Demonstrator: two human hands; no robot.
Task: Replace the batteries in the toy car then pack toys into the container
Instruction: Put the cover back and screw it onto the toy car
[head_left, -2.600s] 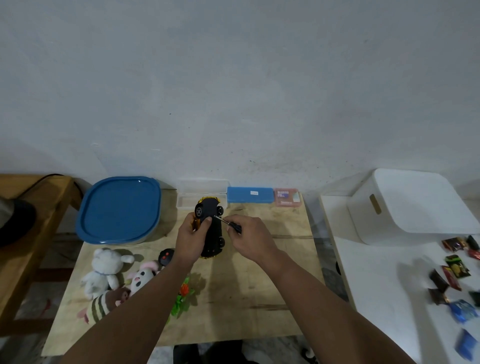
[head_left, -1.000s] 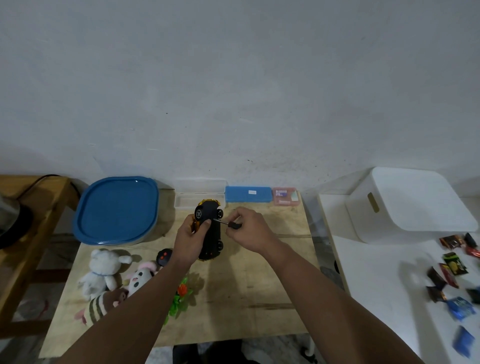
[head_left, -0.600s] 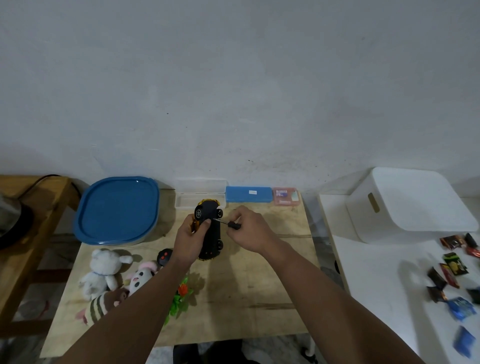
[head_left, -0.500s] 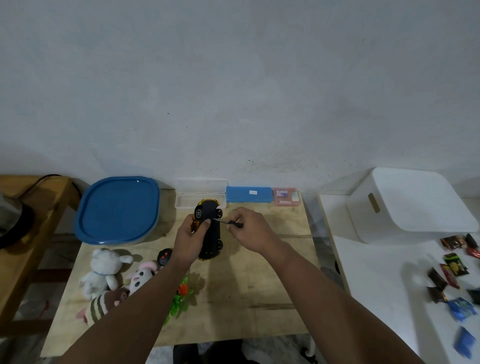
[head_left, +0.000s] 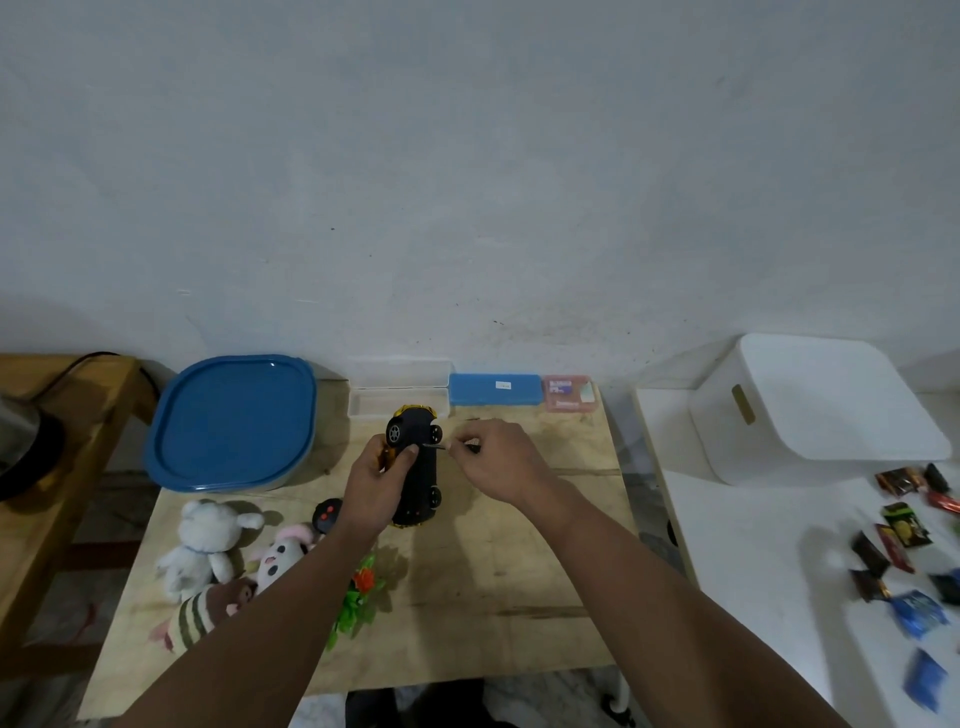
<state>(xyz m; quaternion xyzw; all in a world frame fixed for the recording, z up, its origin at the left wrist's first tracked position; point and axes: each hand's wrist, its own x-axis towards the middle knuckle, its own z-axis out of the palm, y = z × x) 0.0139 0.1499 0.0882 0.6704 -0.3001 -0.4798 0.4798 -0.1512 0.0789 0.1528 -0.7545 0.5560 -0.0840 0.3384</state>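
The left hand (head_left: 375, 480) grips the upside-down toy car (head_left: 415, 467) over the desk (head_left: 519, 571). The right hand (head_left: 493, 460) pinches a thin screwdriver (head_left: 441, 446). The car looks light, hard and smooth; hold its sides.

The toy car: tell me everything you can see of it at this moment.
The toy car is turned underside up, showing a flat black chassis of what looks like plastic, with yellow bodywork peeking out at both ends. Black wheels with light hubs show on its underside. It lies lengthwise, pointing away from the person, over the wooden table. The left hand grips its left side, thumb on the chassis. The right hand pinches a small screwdriver whose thin tip meets the underside near the far wheels.
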